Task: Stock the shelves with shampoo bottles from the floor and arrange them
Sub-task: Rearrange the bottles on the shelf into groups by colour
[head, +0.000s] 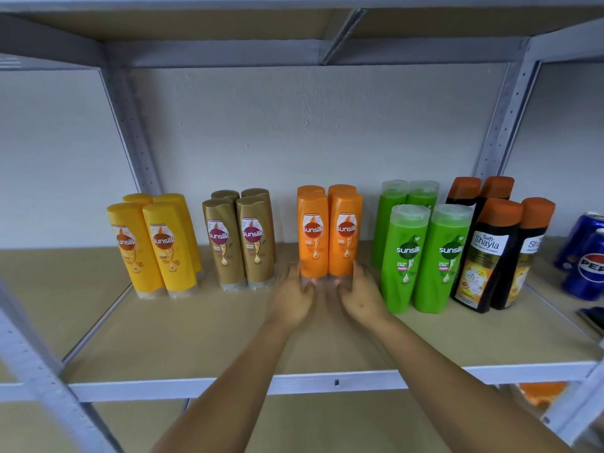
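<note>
Groups of shampoo bottles stand upright on the tan shelf board (202,331). From left to right they are yellow (153,246), gold-brown (240,240), orange (328,232), green (425,256) and black with orange caps (496,253). My left hand (292,297) touches the base of the front left orange bottle, fingers extended. At the base of the front right orange bottle my right hand (361,297) does the same. The clear caps of those two bottles are partly hidden by my fingers.
Blue Pepsi cans (585,256) stand at the far right of the shelf, with a dark flat object (593,317) in front of them. Grey metal uprights (130,125) frame the shelf, and a lower board (294,420) lies beneath. Something orange (542,392) shows below at right.
</note>
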A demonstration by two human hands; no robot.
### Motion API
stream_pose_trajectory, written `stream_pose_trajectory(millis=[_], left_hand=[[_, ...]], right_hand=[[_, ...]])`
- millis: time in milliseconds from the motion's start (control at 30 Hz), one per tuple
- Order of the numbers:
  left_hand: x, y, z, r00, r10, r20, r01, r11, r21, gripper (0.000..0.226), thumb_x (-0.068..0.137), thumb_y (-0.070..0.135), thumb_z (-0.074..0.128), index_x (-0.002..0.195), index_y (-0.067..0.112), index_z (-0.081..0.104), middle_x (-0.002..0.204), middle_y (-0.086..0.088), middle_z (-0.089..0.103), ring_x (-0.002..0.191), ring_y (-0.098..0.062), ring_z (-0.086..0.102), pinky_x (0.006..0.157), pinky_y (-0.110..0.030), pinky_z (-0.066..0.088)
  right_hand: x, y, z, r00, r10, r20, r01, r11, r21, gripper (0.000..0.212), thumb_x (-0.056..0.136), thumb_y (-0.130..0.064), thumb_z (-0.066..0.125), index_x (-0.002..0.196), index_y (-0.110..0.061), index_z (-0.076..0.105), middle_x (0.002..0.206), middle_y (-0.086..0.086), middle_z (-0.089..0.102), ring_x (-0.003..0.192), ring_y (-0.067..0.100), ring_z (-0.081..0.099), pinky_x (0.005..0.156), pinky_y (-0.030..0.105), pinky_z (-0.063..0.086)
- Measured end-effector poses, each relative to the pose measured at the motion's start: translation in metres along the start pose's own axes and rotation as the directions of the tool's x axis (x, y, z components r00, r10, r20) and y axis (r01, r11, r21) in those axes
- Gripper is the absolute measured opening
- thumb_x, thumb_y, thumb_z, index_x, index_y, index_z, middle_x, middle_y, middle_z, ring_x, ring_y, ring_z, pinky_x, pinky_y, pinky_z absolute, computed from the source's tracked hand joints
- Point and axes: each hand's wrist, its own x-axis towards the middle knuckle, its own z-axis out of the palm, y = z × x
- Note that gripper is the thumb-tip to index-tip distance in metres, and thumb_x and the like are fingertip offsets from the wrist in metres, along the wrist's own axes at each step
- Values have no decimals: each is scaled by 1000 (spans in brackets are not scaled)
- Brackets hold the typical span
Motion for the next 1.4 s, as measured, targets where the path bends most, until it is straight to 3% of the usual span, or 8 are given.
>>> stream_pose_trajectory(millis=[233, 400, 600, 767, 967, 1067, 1167, 1400], left_hand=[[-43, 3, -12, 997, 47, 53, -58, 975, 216, 57, 96, 40, 44, 147, 17, 32, 154, -7, 29, 144, -26, 20, 116, -40, 22], [-72, 17, -19, 991, 90, 95, -117, 935, 333, 56, 96, 45, 39, 147, 22, 31, 156, -4, 24, 144, -24, 17, 117, -39, 17], [-95, 47, -7, 981, 121, 149, -171, 904, 391, 56, 96, 46, 38, 146, 20, 32, 156, -5, 25, 144, -24, 16, 118, -39, 11], [-102, 74, 11, 975, 143, 169, -200, 896, 395, 53, 96, 45, 40, 143, 19, 38, 153, -6, 30, 142, -24, 20, 117, -39, 13], [-96, 111, 41, 986, 110, 126, -146, 932, 331, 50, 94, 43, 47, 137, 18, 46, 144, -5, 42, 135, -24, 32, 113, -35, 19], [-89, 123, 54, 992, 74, 101, -100, 952, 288, 54, 88, 48, 50, 133, 17, 49, 137, -6, 50, 130, -25, 40, 110, -35, 27], [-83, 133, 66, 995, 66, 74, -82, 968, 236, 73, 76, 63, 35, 130, 17, 51, 131, -6, 54, 125, -26, 46, 105, -36, 34], [-65, 139, 85, 999, 38, -1, -34, 919, 394, 63, 89, 49, 52, 140, 14, 38, 143, -7, 42, 134, -26, 35, 110, -39, 28]], right_hand=[[-52, -12, -18, 998, -44, 50, 50, 991, -122, 48, 94, -33, 52, 134, -7, 43, 134, 16, 48, 122, 34, 48, 97, 34, 39], [-86, -10, -41, 996, -66, 61, 82, 949, -303, 58, 97, -38, 47, 140, -1, 36, 144, 20, 39, 135, 32, 34, 107, 32, 26], [-112, 23, -71, 996, -71, 60, 90, 886, -454, 61, 96, -49, 40, 140, -6, 38, 146, 16, 39, 137, 29, 32, 113, 38, 25], [-119, 46, -104, 998, -48, 47, 65, 858, -509, 92, 78, -70, 10, 142, -9, 37, 147, 13, 38, 138, 28, 31, 113, 40, 25], [-108, 75, -146, 999, -32, -8, 26, 908, -419, 64, 94, -49, 46, 139, -3, 39, 145, 16, 41, 135, 30, 34, 111, 40, 29], [-97, 82, -161, 999, -34, -16, 26, 937, -349, 65, 93, -47, 50, 140, -4, 37, 143, 15, 42, 134, 29, 36, 107, 36, 31], [-84, 86, -169, 999, -35, -41, 24, 970, -242, 65, 92, -43, 56, 141, -6, 35, 141, 14, 43, 131, 28, 39, 100, 34, 35], [-54, 105, -162, 989, -147, -7, 140, 955, -261, 72, 89, -46, 57, 143, -8, 29, 145, 12, 37, 134, 26, 35, 106, 33, 33]])
